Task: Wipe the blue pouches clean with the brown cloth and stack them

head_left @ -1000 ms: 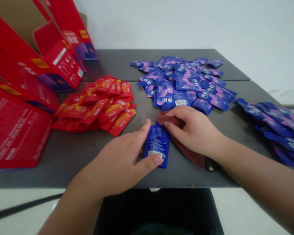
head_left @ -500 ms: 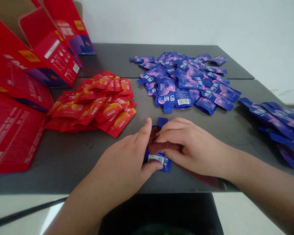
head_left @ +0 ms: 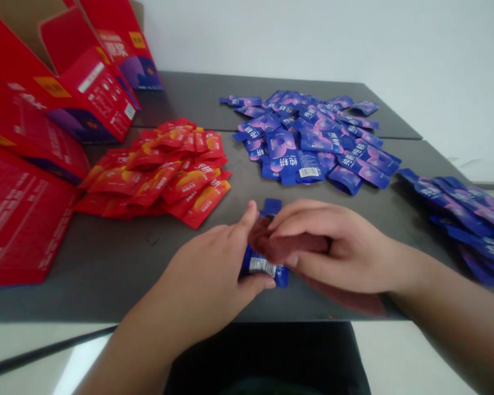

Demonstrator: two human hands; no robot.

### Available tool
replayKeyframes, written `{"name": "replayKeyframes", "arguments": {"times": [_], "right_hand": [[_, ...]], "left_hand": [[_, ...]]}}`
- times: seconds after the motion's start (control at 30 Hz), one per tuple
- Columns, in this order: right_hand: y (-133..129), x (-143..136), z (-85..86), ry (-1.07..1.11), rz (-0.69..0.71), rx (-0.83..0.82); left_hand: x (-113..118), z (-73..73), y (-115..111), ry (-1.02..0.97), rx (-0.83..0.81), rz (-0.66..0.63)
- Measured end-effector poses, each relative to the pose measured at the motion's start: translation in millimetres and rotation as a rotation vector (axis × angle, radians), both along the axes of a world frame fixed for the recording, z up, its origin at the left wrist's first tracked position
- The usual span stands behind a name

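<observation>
A small blue pouch (head_left: 281,277) lies on the grey table in front of me, its barcode side up and its tab pointing away. My left hand (head_left: 214,269) holds it by its left edge, with the thumb beside the barcode. In my right hand (head_left: 349,247) is a bunched brown cloth (head_left: 298,246), pinched between thumb and fingers and covering the pouch's middle. Part of the cloth trails onto the table under my right wrist. The left fingertips are partly hidden.
A heap of red pouches (head_left: 156,175) sits to the left, beside several red boxes (head_left: 20,219). Behind my hands spreads a pile of blue pouches (head_left: 313,129). More blue pouches (head_left: 465,214) are stacked at the right. A white wall (head_left: 271,33) stands behind the table.
My right hand and the cloth have shifted slightly to the right over the pouch, and the cloth is bunched higher. My left hand stays nearly in place on the pouch.
</observation>
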State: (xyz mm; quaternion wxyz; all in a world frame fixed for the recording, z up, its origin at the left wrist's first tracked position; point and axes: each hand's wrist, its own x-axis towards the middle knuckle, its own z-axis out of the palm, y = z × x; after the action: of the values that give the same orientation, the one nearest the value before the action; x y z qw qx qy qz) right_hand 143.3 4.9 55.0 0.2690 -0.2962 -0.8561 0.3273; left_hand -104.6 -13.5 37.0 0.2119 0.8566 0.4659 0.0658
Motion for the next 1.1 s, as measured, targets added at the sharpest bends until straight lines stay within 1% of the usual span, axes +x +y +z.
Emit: {"name": "replayKeyframes", "arguments": {"times": [0.07,0.13,0.17,0.3,0.37,0.43,0.53,0.6,0.7,0.8,0.87,0.9,0.93,0.97,1.0,1.03,1.07,1.1], "right_hand": [[-5.5,-6.4,4.4,-0.065,0.146,-0.074],[-5.1,-10.8,5.7,-0.148,0.187,-0.086],[-2.7,-11.4,5.1,-0.169,0.172,-0.075],[12.3,-4.8,-2.9,-0.236,0.003,0.017],[18.2,0.4,-8.1,-0.270,-0.107,0.078],[21.3,4.8,-12.7,-0.283,-0.239,0.141],[22.3,9.5,-17.1,-0.306,-0.418,0.192],[22.9,11.0,-19.2,-0.324,-0.464,0.194],[26.7,10.8,-22.1,-0.343,-0.468,0.195],[28.1,12.4,-19.5,-0.356,-0.450,0.195],[17.5,17.2,-11.0,-0.310,-0.516,0.255],[6.5,20.4,-5.3,-0.263,-0.587,0.301],[-8.5,23.6,0.4,-0.193,-0.679,0.349],[-27.1,25.9,4.9,-0.111,-0.773,0.375],[-48.1,26.6,7.3,-0.020,-0.871,0.336],[-70.0,25.3,6.9,0.096,-0.934,0.268],[-91.2,21.6,3.5,0.190,-0.956,0.170],[-110.2,15.7,-2.3,0.267,-0.948,0.057]], "left_hand": [[-0.8,0.0,0.9,-0.004,-0.033,-0.005],[-1.5,-0.5,1.7,0.005,-0.050,0.000],[-1.6,-0.7,2.0,0.013,-0.048,0.006],[1.5,0.8,1.9,0.044,-0.024,0.042],[6.0,3.6,-0.4,0.054,-0.008,0.050],[11.9,6.4,-6.8,0.053,0.034,0.027],[20.9,6.8,-26.1,0.054,0.116,-0.001],[25.3,3.5,-43.3,0.054,0.162,0.024],[27.3,-3.3,-66.0,0.042,0.220,0.018],[21.2,-6.1,-76.7,0.024,0.258,-0.037],[13.1,-4.1,-77.9,-0.045,0.250,-0.038],[9.0,-2.4,-77.7,-0.105,0.228,-0.011],[5.7,-0.6,-77.4,-0.179,0.201,0.047],[4.2,0.9,-77.4,-0.266,0.169,0.140],[5.2,2.0,-77.8,-0.370,0.132,0.257],[9.2,2.3,-78.7,-0.497,0.087,0.384],[16.4,1.9,-80.2,-0.645,0.031,0.503],[26.6,0.9,-82.1,-0.807,-0.040,0.594]]}}
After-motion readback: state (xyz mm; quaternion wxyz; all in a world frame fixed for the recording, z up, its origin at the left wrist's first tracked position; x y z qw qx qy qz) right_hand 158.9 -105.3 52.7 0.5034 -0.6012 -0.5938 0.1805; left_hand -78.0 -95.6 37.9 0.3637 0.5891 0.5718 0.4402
